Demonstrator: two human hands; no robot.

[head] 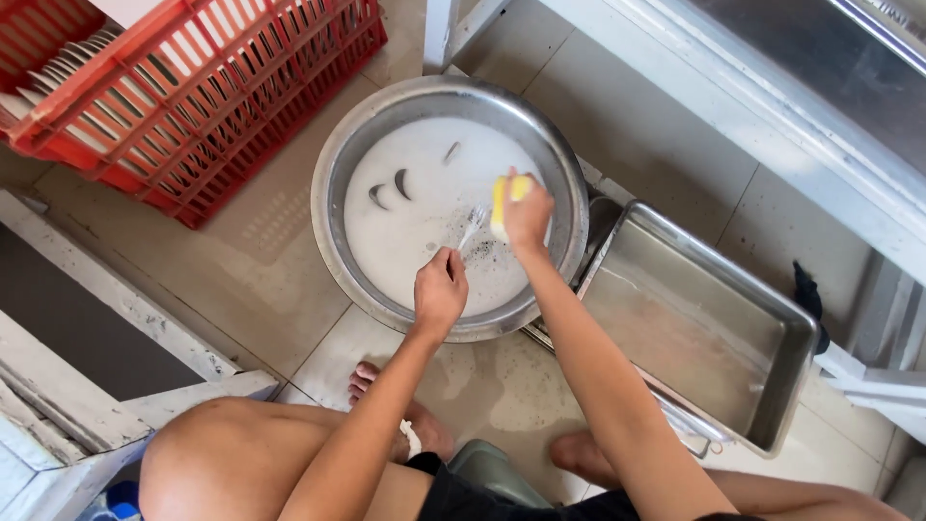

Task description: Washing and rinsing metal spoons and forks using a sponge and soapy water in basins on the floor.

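A round steel basin (340,154) full of milky soapy water sits on the tiled floor. My left hand (440,289) grips the handle of a metal fork (473,226) held over the water. My right hand (527,214) is closed on a yellow sponge (500,201) pressed beside the fork's tines. A few utensil tips (401,183) stick out of the water toward the basin's left side.
A red plastic crate (212,96) with stacked white plates stands at upper left. A rectangular steel tray (694,338) holding murky water lies right of the basin. Steel table legs and a shelf run along the top right. My bare feet (386,386) rest in front of the basin.
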